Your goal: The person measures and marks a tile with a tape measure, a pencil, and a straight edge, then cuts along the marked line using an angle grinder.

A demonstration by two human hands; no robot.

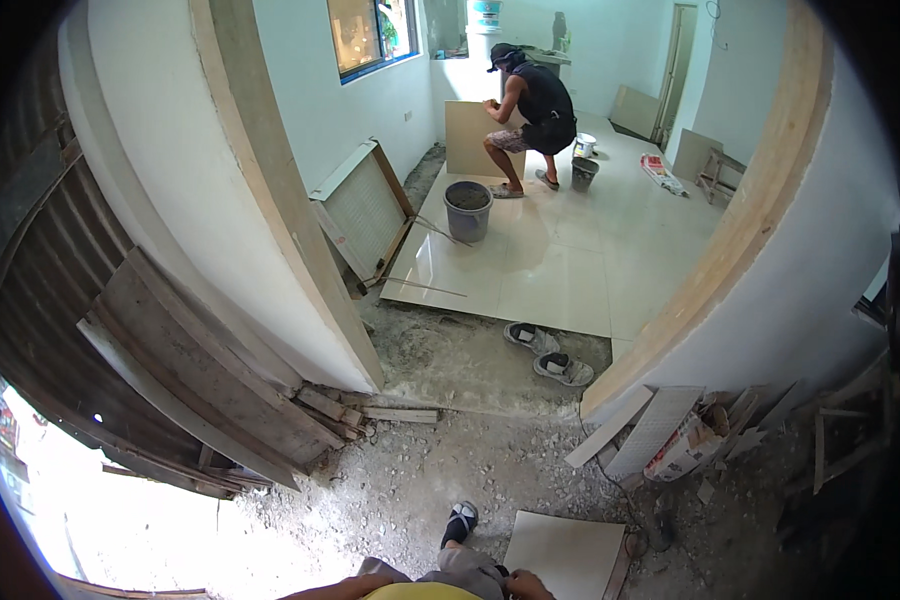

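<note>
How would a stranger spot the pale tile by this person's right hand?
Start at the wide doorway and come down to the gravelly ground before it. Right of the sandalled foot and beside the right hand lies a pale tile. Unlike the shiny tiles laid edge to edge beyond the doorway, this one lies separately.

The loose panel (565, 555) looks smooth — the gravel ground (420, 455) rough and matt, the tiled floor (560, 285) glossy
</note>
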